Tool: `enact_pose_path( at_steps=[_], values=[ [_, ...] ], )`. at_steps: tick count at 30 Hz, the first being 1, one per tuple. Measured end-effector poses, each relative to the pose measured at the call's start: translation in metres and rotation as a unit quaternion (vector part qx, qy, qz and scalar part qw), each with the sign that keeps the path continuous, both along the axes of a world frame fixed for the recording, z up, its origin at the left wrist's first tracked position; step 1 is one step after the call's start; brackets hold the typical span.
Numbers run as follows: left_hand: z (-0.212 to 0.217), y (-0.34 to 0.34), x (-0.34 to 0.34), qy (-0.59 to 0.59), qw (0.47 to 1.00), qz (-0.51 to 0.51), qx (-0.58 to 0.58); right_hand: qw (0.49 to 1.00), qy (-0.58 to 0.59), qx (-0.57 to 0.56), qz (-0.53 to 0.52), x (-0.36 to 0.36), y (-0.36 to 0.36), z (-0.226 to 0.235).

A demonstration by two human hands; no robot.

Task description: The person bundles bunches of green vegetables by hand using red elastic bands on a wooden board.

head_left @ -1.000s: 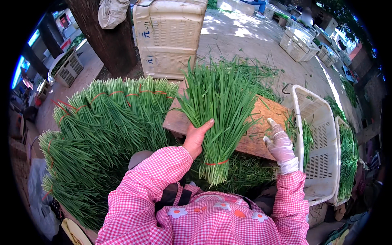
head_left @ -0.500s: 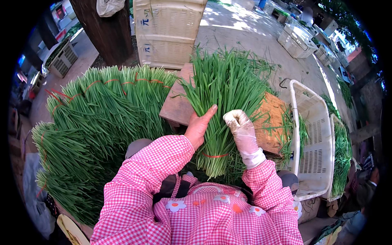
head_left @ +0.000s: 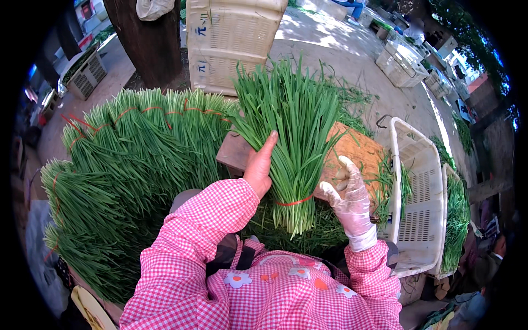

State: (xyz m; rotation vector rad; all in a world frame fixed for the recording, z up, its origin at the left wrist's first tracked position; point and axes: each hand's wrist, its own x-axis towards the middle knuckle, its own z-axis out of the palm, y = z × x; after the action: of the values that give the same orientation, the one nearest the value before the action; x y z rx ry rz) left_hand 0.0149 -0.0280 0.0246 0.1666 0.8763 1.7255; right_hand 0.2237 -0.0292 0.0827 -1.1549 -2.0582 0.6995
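Observation:
A bunch of garlic chives (head_left: 291,132) stands in front of me with its leaf tips pointing away and its pale cut ends toward me. A red band (head_left: 294,203) circles it near those ends. My bare left hand (head_left: 260,168) grips the bunch from its left side, thumb lying along the leaves. To the right of the bunch, my right hand (head_left: 352,202), in a whitish thin glove, is open with fingers curved and apart, holding nothing. Beneath and behind the bunch is a wooden board (head_left: 357,151) strewn with loose blades.
Many banded chive bunches (head_left: 148,148) are heaped at my left. A white plastic crate (head_left: 423,214) stands on the right, with more greens (head_left: 455,214) beyond it. A tall upturned crate (head_left: 231,49) and a tree trunk (head_left: 144,44) rise at the far side.
My right hand has drawn away from the bunch, down and right, and its fingers have opened. The bunch has shifted slightly left in my left hand.

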Motion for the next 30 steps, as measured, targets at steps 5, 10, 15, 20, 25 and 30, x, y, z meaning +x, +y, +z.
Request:
enact_pose_path(
  at_steps=[5, 10, 15, 20, 25, 30],
  values=[
    [-0.001, -0.003, 0.006, 0.034, 0.999, -0.021, -0.002, 0.992, 0.101, -0.077, 0.003, -0.045, 0.011, -0.015],
    [-0.005, -0.008, 0.003, 0.076, 0.994, -0.066, 0.033, 0.958, 0.274, -0.054, -0.061, 0.005, 0.059, 0.013],
    [-0.013, -0.013, 0.012, 0.179, 0.97, -0.135, 0.093, 0.958, 0.236, -0.158, -0.044, -0.005, 0.048, -0.01],
    [-0.01, -0.009, 0.009, 0.12, 0.985, -0.109, 0.058, 0.851, 0.45, -0.227, -0.144, 0.015, 0.044, -0.015],
    [-0.006, -0.009, 0.008, 0.08, 0.991, -0.098, 0.052, 0.837, 0.447, -0.273, -0.155, 0.05, 0.047, -0.011],
    [-0.002, -0.009, 0.017, 0.083, 0.993, -0.069, 0.038, 0.882, 0.391, -0.11, -0.239, 0.081, 0.054, 0.027]
  ],
)
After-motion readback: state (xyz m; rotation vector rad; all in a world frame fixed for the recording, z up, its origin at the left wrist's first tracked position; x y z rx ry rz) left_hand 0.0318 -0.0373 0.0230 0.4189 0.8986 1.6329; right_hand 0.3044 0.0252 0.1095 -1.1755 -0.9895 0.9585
